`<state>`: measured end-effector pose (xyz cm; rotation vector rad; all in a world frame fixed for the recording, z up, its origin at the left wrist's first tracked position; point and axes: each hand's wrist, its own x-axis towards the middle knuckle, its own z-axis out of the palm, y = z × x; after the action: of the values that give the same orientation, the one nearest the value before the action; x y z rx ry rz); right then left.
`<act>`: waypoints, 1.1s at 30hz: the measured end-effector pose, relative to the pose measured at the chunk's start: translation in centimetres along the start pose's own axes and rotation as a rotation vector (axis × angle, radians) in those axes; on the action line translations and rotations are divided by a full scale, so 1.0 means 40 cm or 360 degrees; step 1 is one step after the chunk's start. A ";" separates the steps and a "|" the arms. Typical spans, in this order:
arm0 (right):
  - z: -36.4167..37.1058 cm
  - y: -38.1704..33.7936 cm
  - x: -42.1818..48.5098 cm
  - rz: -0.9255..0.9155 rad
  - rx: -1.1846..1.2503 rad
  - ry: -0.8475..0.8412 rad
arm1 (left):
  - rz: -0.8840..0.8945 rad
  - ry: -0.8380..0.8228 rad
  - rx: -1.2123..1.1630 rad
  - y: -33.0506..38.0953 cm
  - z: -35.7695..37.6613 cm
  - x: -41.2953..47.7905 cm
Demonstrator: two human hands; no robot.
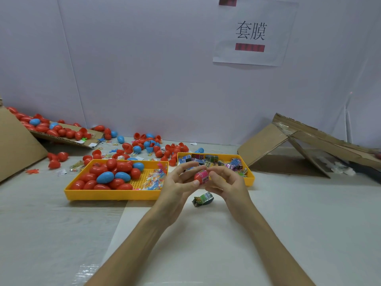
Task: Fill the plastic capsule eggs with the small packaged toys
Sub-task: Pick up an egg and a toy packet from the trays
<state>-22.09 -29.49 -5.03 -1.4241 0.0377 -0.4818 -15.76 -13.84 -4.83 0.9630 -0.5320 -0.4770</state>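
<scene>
Lying at ten o'clock from the hands, a perforated yellow tray (111, 196) holds glossy red and blue eggs (105, 177). The left hand (175, 188) and right hand (228, 184) pinch a smooth red egg half (197, 176) stuffed with a crinkly pink packet (204, 174), fingers (186, 166) curled round it. At one o'clock, a second tray (250, 179) holds foil packets (210, 159).

One white sheet (253, 21) on the wall (144, 58), and it reads clearly: two big black characters, 套膜. Just under them sits a red bar (249, 47), blurred, nothing legible. It's the same story for the red patch (227, 1) at the sheet's top edge. Lower down, the pink packet (204, 176) in the red egg (197, 176) shows a white label with dark print, too small to read. The packets (214, 159) in the yellow tray (251, 179) carry print too, unreadable. The white slip (61, 172) on the bench (288, 203) has tiny print, also illegible.
</scene>
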 end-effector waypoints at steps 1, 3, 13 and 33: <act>0.000 0.001 0.000 -0.0019 -0.0023 0.0003 | 0.0003 -0.0004 -0.0002 0.000 0.000 0.000; -0.001 0.002 0.000 -0.0061 -0.0057 -0.0007 | -0.0002 -0.0009 -0.0012 0.001 0.000 -0.001; -0.002 0.004 0.003 -0.0126 0.0038 0.0088 | -0.0051 -0.0008 -0.0053 0.001 0.013 -0.010; -0.002 -0.006 -0.004 -0.0146 -0.0094 0.0061 | -0.0094 0.0009 -0.0060 -0.002 0.021 -0.013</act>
<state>-22.33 -29.51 -4.85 -1.4789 0.0174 -0.5876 -16.68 -14.08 -4.60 0.9454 -0.4887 -0.5354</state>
